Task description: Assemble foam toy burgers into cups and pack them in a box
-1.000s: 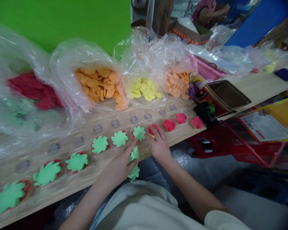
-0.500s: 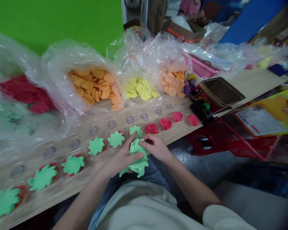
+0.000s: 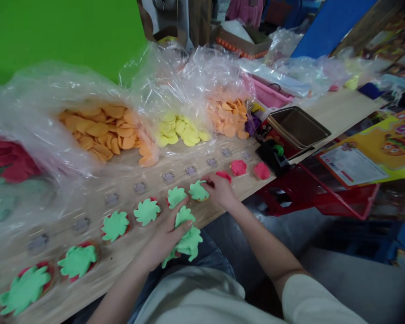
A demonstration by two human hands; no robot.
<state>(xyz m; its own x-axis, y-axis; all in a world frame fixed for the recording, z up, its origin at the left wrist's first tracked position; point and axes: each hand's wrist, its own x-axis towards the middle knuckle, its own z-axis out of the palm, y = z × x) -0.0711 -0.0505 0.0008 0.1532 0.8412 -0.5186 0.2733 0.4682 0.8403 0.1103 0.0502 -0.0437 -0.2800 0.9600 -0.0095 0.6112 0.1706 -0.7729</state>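
My left hand [image 3: 167, 231] is closed around a stack of green jagged-edged, lettuce-like pieces [image 3: 189, 240], held just off the table's front edge. My right hand [image 3: 221, 191] reaches over the row, its fingertips pinched at the edge of a single green lettuce-like piece [image 3: 198, 191]. That piece lies over one of the small stacks in the row. To its left, several green pieces [image 3: 147, 211] sit on red pieces in clear plastic trays. On the right, a red ruffled piece [image 3: 238, 168] is uncovered, and another beside my right fingers is partly hidden.
Clear plastic bags along the back hold orange discs [image 3: 101, 130], yellow discs [image 3: 182, 129], light orange pieces [image 3: 227, 117] and red pieces [image 3: 10, 157]. A black tape dispenser [image 3: 273, 157] and a brown tin [image 3: 299, 127] stand at the right. A red plastic crate [image 3: 310, 191] is below the table edge.
My right hand has moved from the stack in my left hand to the row, bringing a green piece onto a red one. My left hand keeps its stack. The view has shifted right.
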